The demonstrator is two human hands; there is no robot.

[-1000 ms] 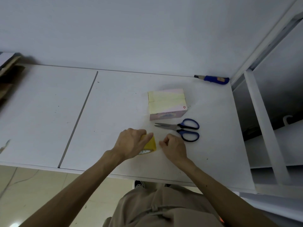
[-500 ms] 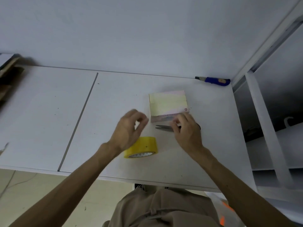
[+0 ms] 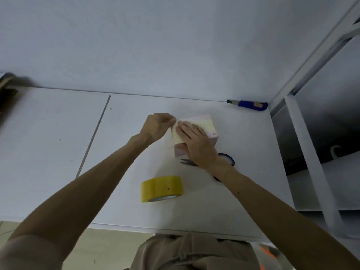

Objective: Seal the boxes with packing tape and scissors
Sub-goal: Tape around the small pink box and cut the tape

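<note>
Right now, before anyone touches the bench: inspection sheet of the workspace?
Surface: white table, seam on the left.
Job's things: box, both hands on it; yellow tape roll nearer the person, apart; scissors partly hidden under right wrist.
Clutter: blue utility knife by the wall; blurred cardboard far left.
Hands: left hand pinches the box's far-left top corner; right hand flat on its top.
Cables: nothing seen.
Surroundings: white wall; white shelf frame on the right.

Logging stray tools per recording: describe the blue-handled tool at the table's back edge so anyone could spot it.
On the white table, follow the back edge, where it meets the wall, to the far right corner. The cutter lies there flat along the wall, alone. Unlike the scissors partly hidden by the right hand, its blue handle is one straight bar without finger loops.
</note>
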